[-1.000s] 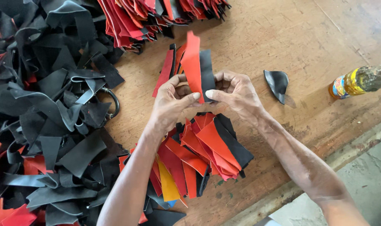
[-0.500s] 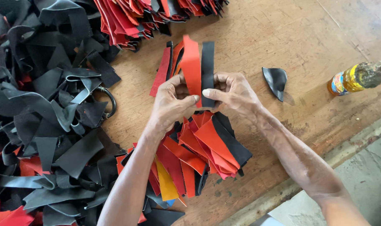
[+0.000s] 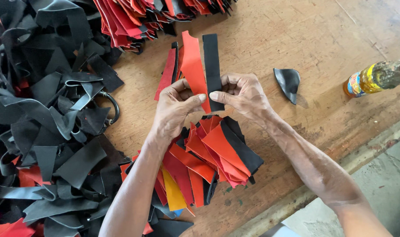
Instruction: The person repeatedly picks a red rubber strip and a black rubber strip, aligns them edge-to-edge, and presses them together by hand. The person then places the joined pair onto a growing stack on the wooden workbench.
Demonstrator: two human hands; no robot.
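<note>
Leather strips (image 3: 200, 66), both hands, wooden table (image 3: 296, 39)

A long orange-red leather strip (image 3: 194, 70) and a narrow black leather strip (image 3: 212, 70) stood side by side, upright, pointing toward twelve o'clock, lower ends pinched.

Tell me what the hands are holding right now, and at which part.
Both hands hold a fan of strips at its lower end: left hand on the red strip, right hand on the black strip.
</note>
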